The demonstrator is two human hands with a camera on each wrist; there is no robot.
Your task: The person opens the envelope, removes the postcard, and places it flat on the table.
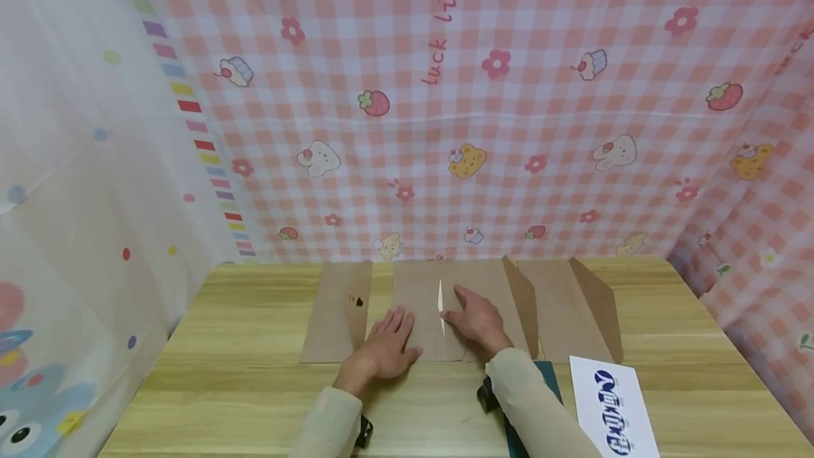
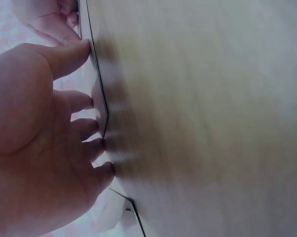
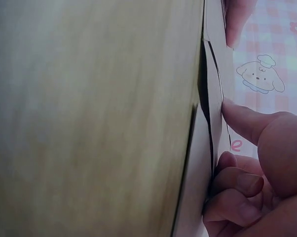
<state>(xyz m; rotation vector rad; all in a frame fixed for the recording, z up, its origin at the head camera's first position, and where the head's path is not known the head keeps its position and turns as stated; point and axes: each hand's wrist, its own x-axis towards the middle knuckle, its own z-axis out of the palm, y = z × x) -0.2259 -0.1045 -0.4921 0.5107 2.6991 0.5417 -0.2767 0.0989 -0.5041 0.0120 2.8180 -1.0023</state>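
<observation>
Brown kraft-paper envelopes lie in a row on the wooden table. My left hand [image 1: 384, 352] rests on the middle envelope [image 1: 416, 285], palm down with fingers straight and spread. In the left wrist view its fingertips [image 2: 92, 129] press along the paper near the table. My right hand [image 1: 480, 320] pinches the same envelope by its mouth, thumb at the raised edge and the other fingers curled, as the right wrist view shows. A narrow white sliver [image 1: 441, 302] shows in the gap at that edge. The paper [image 3: 215, 98] bows up beside the thumb.
Left stands another envelope [image 1: 327, 316] with dark marks on it. To the right lie envelopes with darker flaps [image 1: 598, 309]. A white card [image 1: 629, 394] with blue lettering lies at the front right, beside a dark green flat item [image 1: 550, 377] partly under my right forearm. A checked curtain [image 1: 407, 140] hangs behind the table.
</observation>
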